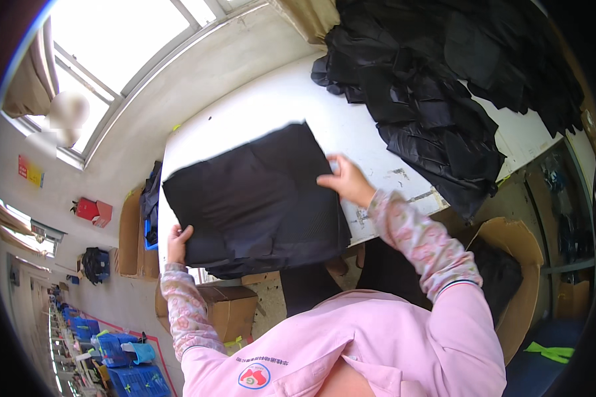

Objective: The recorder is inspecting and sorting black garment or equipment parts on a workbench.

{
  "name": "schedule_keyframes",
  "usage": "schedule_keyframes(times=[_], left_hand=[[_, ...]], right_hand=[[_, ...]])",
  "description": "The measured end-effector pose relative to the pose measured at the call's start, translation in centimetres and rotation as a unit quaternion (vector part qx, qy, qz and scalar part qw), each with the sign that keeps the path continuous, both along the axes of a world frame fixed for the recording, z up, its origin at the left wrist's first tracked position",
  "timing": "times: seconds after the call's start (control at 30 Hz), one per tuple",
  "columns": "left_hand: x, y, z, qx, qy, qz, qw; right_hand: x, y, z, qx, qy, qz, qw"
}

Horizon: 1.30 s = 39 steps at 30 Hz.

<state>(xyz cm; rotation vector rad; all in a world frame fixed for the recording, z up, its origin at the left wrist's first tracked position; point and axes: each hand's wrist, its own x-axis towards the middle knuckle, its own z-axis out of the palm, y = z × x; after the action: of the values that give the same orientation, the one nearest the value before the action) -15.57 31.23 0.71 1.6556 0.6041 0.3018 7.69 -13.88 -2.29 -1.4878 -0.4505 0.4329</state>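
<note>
A wide black fabric piece (pixel 251 192) is spread in front of me, partly over the white table (pixel 245 128) and partly past its near edge. My left hand (pixel 177 242) grips its lower left edge, thumb on top and the other fingers mostly hidden. At the upper right edge, my right hand (pixel 348 181) holds the cloth between thumb and fingers. More black layers show under the lower right corner; I cannot tell how many pieces lie there.
A large heap of black fabric (pixel 437 86) covers the table's right side and hangs over its edge. Cardboard boxes stand below, one at the right (pixel 510 248) with black material inside and one at the left (pixel 228 308). Blue crates (pixel 136 380) line the far left.
</note>
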Motion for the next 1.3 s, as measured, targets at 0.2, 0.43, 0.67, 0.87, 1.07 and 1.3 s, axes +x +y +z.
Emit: schedule_keyframes(times=[0.2, 0.43, 0.67, 0.87, 1.07, 1.3], left_hand=[[1.6, -3.9, -5.0, 0.554, 0.236, 0.133, 0.787], [6.5, -25.3, 0.0, 0.522, -0.101, -0.312, 0.787], [6.8, -27.8, -7.5, 0.544, 0.022, -0.375, 0.751], [6.9, -28.2, -7.1, 0.537, 0.020, -0.376, 0.755], [6.9, -28.1, -7.0, 0.533, 0.025, -0.387, 0.752], [10.2, -29.3, -4.0, 0.448, 0.024, -0.421, 0.788]], right_hand=[[-2.1, 3.9, -10.7, -0.061, 0.031, -0.127, 0.990], [-1.6, 3.8, -9.2, -0.125, 0.008, -0.121, 0.985], [3.5, -0.6, -5.8, -0.276, -0.095, -0.124, 0.948], [7.5, -15.9, -4.4, -0.560, -0.226, -0.268, 0.751], [4.7, -17.6, -10.6, -0.493, -0.360, -0.278, 0.742], [1.5, -11.8, -7.7, -0.268, -0.344, -0.268, 0.859]])
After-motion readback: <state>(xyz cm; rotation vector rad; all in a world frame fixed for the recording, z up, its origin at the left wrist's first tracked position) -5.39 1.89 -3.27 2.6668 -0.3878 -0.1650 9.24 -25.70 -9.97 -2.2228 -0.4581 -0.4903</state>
